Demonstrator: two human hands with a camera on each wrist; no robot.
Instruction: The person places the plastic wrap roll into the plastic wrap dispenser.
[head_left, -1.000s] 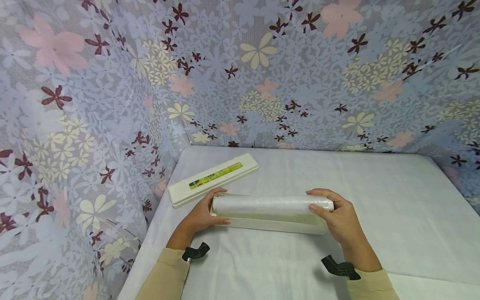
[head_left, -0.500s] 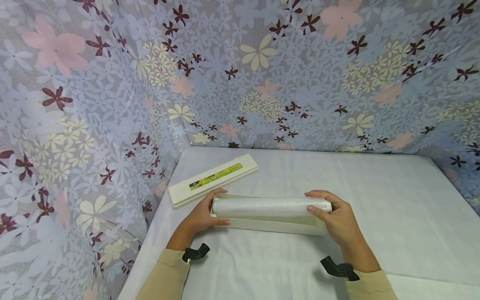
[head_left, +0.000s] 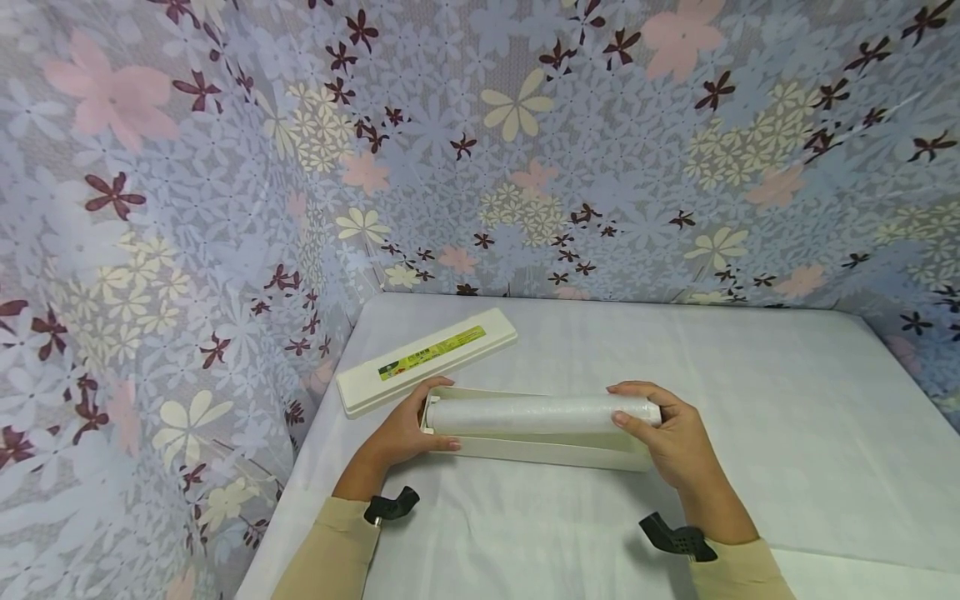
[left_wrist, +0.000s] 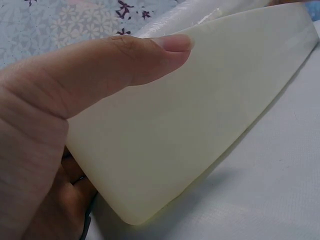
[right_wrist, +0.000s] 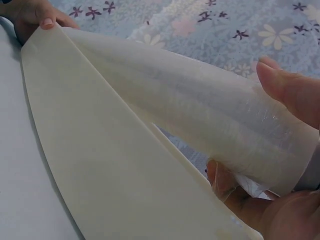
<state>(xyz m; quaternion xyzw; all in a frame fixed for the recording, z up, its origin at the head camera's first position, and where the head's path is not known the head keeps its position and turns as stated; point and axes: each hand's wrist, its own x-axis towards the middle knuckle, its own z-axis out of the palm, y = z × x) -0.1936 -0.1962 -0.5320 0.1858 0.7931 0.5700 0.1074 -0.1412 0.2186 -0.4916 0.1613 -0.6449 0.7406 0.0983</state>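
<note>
A long cream-white box [head_left: 540, 452] without its lid lies on the table, and my left hand [head_left: 405, 429] grips its left end, thumb over the front wall. In the left wrist view that thumb presses the outer face of the box [left_wrist: 200, 110]. My right hand [head_left: 671, 429] holds the right end of a roll of plastic wrap [head_left: 540, 412] between thumb and fingers. The right wrist view shows the roll [right_wrist: 200, 105] slanting, its right end raised above the box and its far end down inside. A loose flap of film [right_wrist: 245, 186] hangs by my right fingers.
The box's white lid [head_left: 427, 360], with a yellow-green label, lies at an angle behind my left hand. White cloth covers the table [head_left: 787, 400]. Floral fabric [head_left: 525, 150] rises at the back and left.
My right hand and the right end of the plastic wrap roll have shifted slightly left and lower. The left hand and the box stay in place.
</note>
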